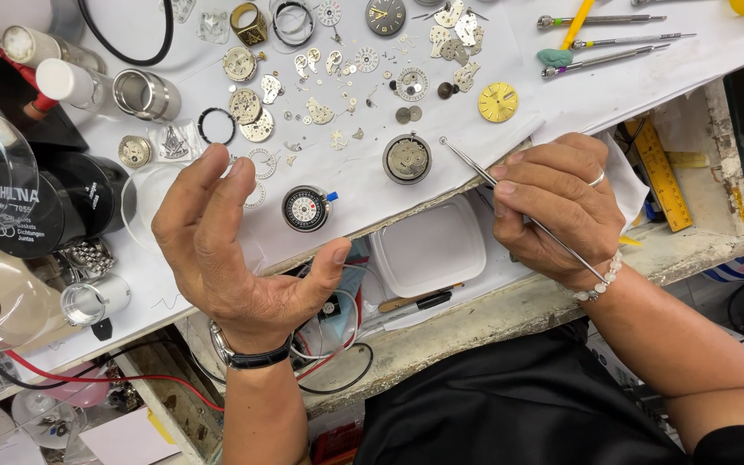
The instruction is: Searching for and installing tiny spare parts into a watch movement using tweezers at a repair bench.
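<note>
On the cluttered white bench (pixel 561 103), right hand (pixel 553 207) grips a thin metal probe (pixel 510 202); left hand (pixel 230 250) spread empty

A thin metal pick (pixel 523 211) — long, straight, silver — lies slanted in the right hand (pixel 553 211), its fine tip out over the white counter (pixel 561 95) just beside a round open watch movement (pixel 407 158) showing grey gears. Near the empty, spread left hand (pixel 226 241) sits a second round movement (pixel 305 208) — white ring, red marks, a small blue bit at its edge.
</note>
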